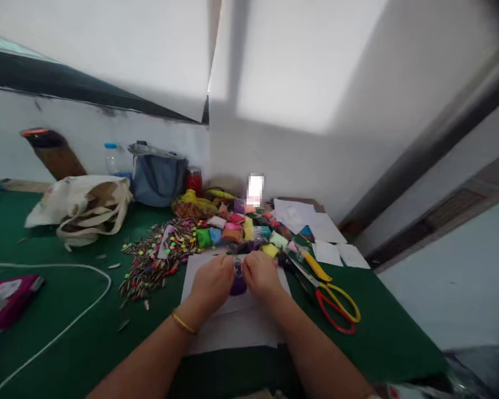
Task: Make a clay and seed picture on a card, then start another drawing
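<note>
left hand (211, 280) and right hand (263, 276) pinch a purple clay lump (238, 286) above white paper (233, 328); i judge it only roughly shaped, other colour packets (233, 231) unused.

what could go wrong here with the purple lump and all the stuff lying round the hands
1. The left hand and right hand both pinch the purple lump over the white paper; it might smear or stick to the sheet.
2. The scissors lie close beside the right hand, blades pointing towards it; a sideways move could catch them.
3. The scattered seeds reach the paper's left edge and could get pressed into the lump.
</note>
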A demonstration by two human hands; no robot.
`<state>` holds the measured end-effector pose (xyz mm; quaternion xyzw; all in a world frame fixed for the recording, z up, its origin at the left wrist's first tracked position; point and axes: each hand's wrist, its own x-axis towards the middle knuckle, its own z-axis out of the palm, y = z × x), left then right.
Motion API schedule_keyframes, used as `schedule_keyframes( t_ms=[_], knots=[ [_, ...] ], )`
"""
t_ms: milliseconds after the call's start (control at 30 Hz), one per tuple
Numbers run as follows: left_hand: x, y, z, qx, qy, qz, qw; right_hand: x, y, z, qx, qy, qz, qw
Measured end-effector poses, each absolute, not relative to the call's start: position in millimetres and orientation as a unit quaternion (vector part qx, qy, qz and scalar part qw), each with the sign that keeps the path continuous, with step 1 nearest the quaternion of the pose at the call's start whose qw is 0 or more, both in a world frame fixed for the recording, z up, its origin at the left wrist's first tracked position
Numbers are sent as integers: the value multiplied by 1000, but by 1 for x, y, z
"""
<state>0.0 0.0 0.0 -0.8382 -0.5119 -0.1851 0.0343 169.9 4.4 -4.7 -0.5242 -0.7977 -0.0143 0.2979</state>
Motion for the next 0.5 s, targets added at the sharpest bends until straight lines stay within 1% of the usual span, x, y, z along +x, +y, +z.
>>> schedule_keyframes(
  t_ms=[100,233,300,400,500],
  knots=[
    [-1,3,1,-832,-507,-225,-28,173,7,-8,-512,-796,34,321],
    [-2,7,-4,-796,-478,-328,-173,178,8,-14,-450,-780,147,409],
    [-2,9,-7,-770,-466,-370,-230,181,8,-17,-408,-780,198,431],
    [-2,11,-10,-738,-464,-395,-288,183,9,-20,-380,-803,238,393],
    [-5,13,-12,-719,-474,-397,-317,184,10,-21,-404,-805,245,359]
  ],
)
